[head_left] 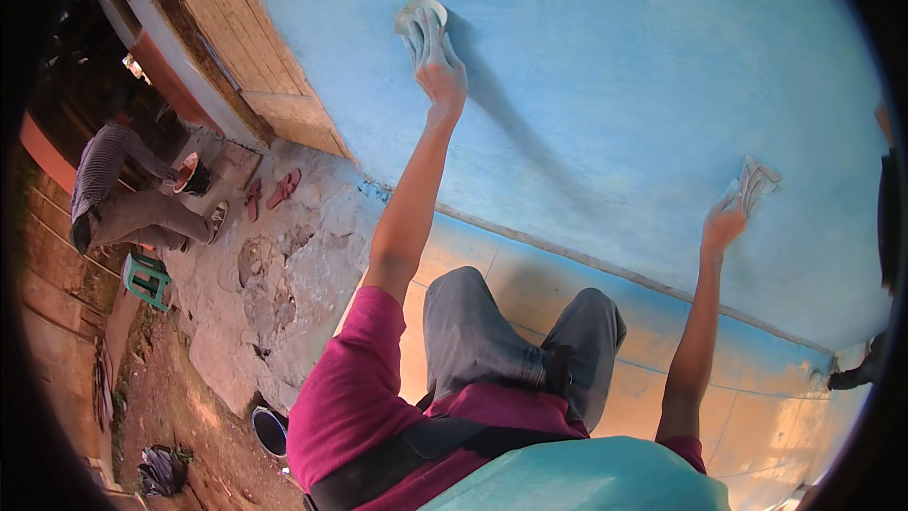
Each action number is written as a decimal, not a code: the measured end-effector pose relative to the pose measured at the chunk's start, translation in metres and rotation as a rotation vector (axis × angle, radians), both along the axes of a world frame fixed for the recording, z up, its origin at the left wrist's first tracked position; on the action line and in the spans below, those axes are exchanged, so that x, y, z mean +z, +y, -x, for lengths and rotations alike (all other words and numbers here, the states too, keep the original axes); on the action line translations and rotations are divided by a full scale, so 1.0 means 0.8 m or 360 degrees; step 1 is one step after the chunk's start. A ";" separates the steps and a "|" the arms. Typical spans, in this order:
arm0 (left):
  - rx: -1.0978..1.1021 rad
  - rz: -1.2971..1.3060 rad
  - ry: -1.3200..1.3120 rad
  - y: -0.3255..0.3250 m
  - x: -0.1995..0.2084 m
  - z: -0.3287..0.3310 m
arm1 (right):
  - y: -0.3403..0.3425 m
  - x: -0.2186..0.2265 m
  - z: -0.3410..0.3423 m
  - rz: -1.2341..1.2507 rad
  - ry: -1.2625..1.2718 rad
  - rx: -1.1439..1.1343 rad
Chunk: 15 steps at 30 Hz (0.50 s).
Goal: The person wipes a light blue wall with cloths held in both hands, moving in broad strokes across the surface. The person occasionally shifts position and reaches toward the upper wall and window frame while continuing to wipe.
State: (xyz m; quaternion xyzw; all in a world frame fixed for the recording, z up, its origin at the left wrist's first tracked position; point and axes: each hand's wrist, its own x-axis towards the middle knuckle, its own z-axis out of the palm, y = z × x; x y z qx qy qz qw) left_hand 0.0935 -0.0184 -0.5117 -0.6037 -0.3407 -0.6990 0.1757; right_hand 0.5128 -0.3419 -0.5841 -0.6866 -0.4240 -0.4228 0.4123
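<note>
My left hand (437, 68) reaches up against the light blue wall (586, 66), its fingers dusted white. They hold a flat, pale piece with a rounded edge (422, 11) to the wall; whether it is a pad or a scraper I cannot tell. Lower down and to the right, my right hand (724, 222) grips a crumpled whitish cloth (757, 185) at the wall surface. Both arms are stretched out far apart, and the left one throws a long shadow on the wall.
Below the wall runs an orange tiled strip (530, 274). At left, a person (123, 185) bends over a bucket (194, 175) near pink sandals (284, 189) and a green stool (147, 277). Another bucket (270, 431) stands on the ground by my left side. A wooden door (251, 38) borders the wall.
</note>
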 end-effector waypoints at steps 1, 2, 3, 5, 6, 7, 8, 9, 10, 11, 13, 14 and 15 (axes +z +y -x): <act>-0.0113 -0.0058 0.0065 -0.019 0.017 -0.026 | -0.001 -0.001 0.000 0.0004 0.0004 -0.0006; -0.0169 -0.0153 0.0138 -0.038 0.030 -0.051 | 0.000 0.000 0.000 0.0007 0.0005 -0.0004; -0.0251 -0.0168 0.0218 -0.057 0.039 -0.073 | -0.001 0.001 0.002 0.0022 -0.0005 0.0000; -0.0294 -0.0201 0.0202 -0.070 0.047 -0.098 | -0.003 0.007 0.005 0.0042 -0.0021 0.0008; -0.0319 -0.0224 0.0193 -0.072 0.048 -0.104 | -0.004 0.007 0.003 0.0086 -0.0018 -0.0012; -0.0309 -0.0258 0.0290 -0.060 0.045 -0.091 | -0.007 0.005 -0.003 0.0132 -0.0011 -0.0040; -0.0244 -0.0229 0.0313 -0.050 0.041 -0.074 | -0.011 0.002 -0.008 0.0177 -0.0006 -0.0067; -0.0172 -0.0207 0.0336 -0.035 0.035 -0.053 | -0.010 0.000 -0.009 0.0164 -0.0006 -0.0060; -0.0102 -0.0187 0.0358 -0.020 0.029 -0.033 | -0.009 0.000 -0.010 0.0149 -0.0008 -0.0054; -0.0034 -0.0145 0.0311 -0.006 0.023 -0.012 | -0.009 0.000 -0.011 0.0134 -0.0009 -0.0050; 0.0115 -0.0020 0.0161 0.021 0.011 0.032 | -0.004 0.009 0.002 0.0084 0.0002 -0.0022; 0.0182 0.0064 0.0057 0.032 0.006 0.052 | -0.002 0.012 0.008 0.0059 0.0012 -0.0009; 0.0252 0.0155 -0.0045 0.033 0.007 0.062 | -0.001 0.011 0.009 0.0065 0.0026 0.0008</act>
